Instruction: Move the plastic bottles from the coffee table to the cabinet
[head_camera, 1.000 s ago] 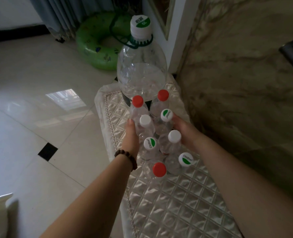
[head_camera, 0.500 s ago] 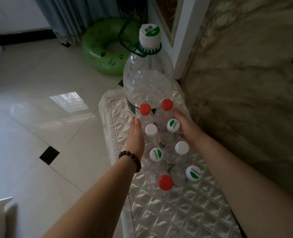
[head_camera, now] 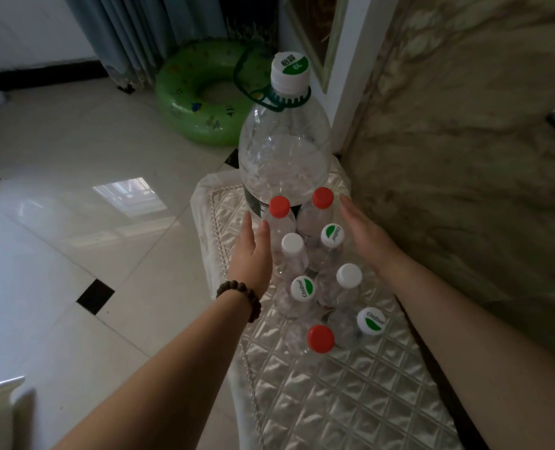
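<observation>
Your left hand (head_camera: 253, 251) and right hand (head_camera: 363, 232), fingers straight, flank the small bottles (head_camera: 315, 271) mid-frame, gripping nothing. The big bottle (head_camera: 284, 151) stands behind them.

Both bare forearms are seen stretched forward from the lower edge of the view, angled toward each other around the cluster of small bottles (head_camera: 315, 271). The left hand (head_camera: 253, 251) is held flat on the cluster's left side, fingers straight and together, the thumb lying apart beside them, palm turned inward toward the bottles. A dark beaded bracelet (head_camera: 239, 297) is worn at the left wrist. The right hand (head_camera: 363, 232) is set against the cluster's right side, fingers extended and pointing away from the person, palm facing in. Nothing is gripped by either hand; whether the palms actually touch the bottles cannot be told.
</observation>
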Demonstrator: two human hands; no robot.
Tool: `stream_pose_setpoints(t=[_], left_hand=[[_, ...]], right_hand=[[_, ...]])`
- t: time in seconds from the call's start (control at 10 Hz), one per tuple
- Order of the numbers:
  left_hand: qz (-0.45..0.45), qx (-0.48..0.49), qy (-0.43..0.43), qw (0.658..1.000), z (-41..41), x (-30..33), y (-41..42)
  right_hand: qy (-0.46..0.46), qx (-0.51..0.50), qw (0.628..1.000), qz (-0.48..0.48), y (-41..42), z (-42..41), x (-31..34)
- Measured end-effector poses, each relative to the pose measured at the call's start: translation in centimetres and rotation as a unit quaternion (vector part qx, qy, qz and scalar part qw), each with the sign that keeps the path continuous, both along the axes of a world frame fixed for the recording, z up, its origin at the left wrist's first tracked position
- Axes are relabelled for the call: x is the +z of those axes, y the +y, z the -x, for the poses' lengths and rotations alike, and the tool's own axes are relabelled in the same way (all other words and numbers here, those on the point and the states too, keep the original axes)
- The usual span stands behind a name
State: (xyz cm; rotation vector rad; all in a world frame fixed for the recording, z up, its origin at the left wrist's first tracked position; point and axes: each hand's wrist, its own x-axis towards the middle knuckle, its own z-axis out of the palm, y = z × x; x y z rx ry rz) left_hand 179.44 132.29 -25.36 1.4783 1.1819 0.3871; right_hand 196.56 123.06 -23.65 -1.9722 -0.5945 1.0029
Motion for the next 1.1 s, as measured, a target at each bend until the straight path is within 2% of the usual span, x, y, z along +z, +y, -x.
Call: stream_pose_setpoints(t=[0.1,0.2,0.3,0.4,0.6,0.7,0.9,1.1], left_hand=[[-0.099,-0.044,0.058,0.992,1.3,1.5,0.6],[-0.187,-0.111,0.139,0.966,2.9,4.2,0.4],[-0.25,-0.167,0.192,0.934,4.9,8.1,-0.4],[-0.283,-0.211,0.217,0.91,7.3,12.7,-1.8],[-0.328,-0.268,0.214,0.88,13.0,20.8,-5.4],[-0.338,-0.274,0.206,0.876,16.2,23.5,-6.9],[-0.314,-0.297,0.209,0.877,23.0,25.6,-10.8],[-0.311,-0.282,0.215,0.882,28.5,26.2,-14.0]], right_hand=[[-0.078,0.006,0.997,-0.012,-0.9,0.8,2.0],[-0.284,0.08,0.951,0.096,-2.5,2.4,5.2],[-0.385,0.11,0.9,0.174,-4.2,5.3,9.4],[-0.409,0.126,0.873,0.235,-5.9,8.8,13.5],[-0.397,0.089,0.88,0.245,-10.0,16.6,20.4],[-0.394,0.056,0.884,0.247,-12.6,20.8,22.7],[-0.359,-0.005,0.903,0.235,-17.5,29.2,25.0],[-0.342,-0.012,0.908,0.242,-21.2,34.8,25.7]])
